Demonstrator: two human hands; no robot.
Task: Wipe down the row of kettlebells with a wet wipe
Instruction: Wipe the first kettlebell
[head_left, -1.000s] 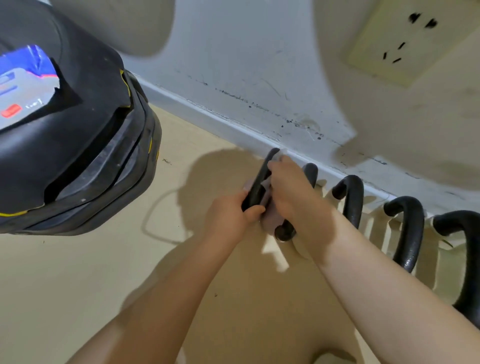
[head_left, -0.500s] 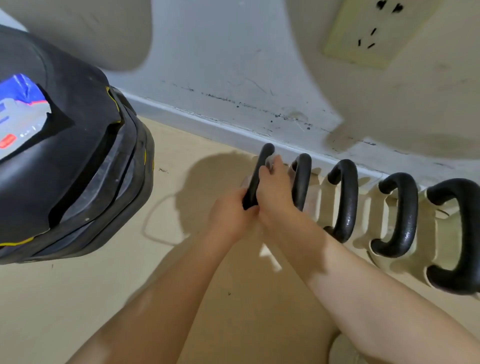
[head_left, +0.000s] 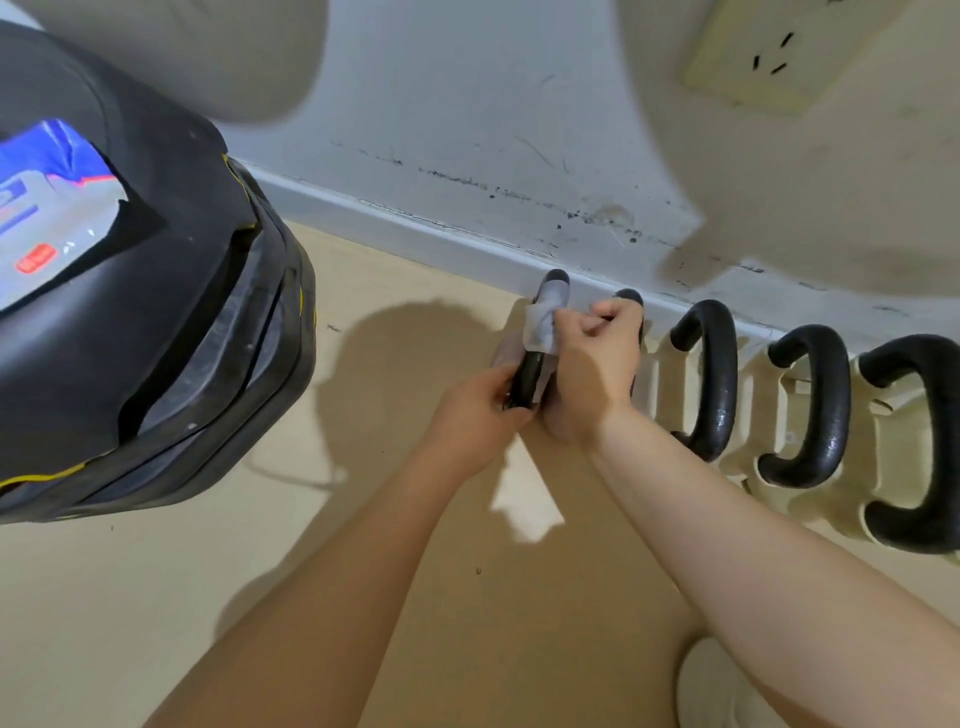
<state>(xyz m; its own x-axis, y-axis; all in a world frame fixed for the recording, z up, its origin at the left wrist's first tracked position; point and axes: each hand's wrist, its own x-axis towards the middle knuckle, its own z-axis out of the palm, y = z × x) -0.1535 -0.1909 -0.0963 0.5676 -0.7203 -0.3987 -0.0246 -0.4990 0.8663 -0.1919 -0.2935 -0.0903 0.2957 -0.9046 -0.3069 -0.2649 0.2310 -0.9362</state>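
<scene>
While the left hand (head_left: 480, 402) grips the end kettlebell's handle (head_left: 527, 376), the right hand (head_left: 592, 358) pinches a wet wipe (head_left: 543, 322) wrapped round it — 1 of 5 handles in view.

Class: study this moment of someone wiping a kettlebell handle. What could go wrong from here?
1. The left hand grips only the low end of the end handle; that kettlebell might tip.
2. The wet wipe, pinched by the right hand, covers one patch, so the rest may be missed.
3. The neighbouring handle sits close; knuckles could knock it.
</scene>
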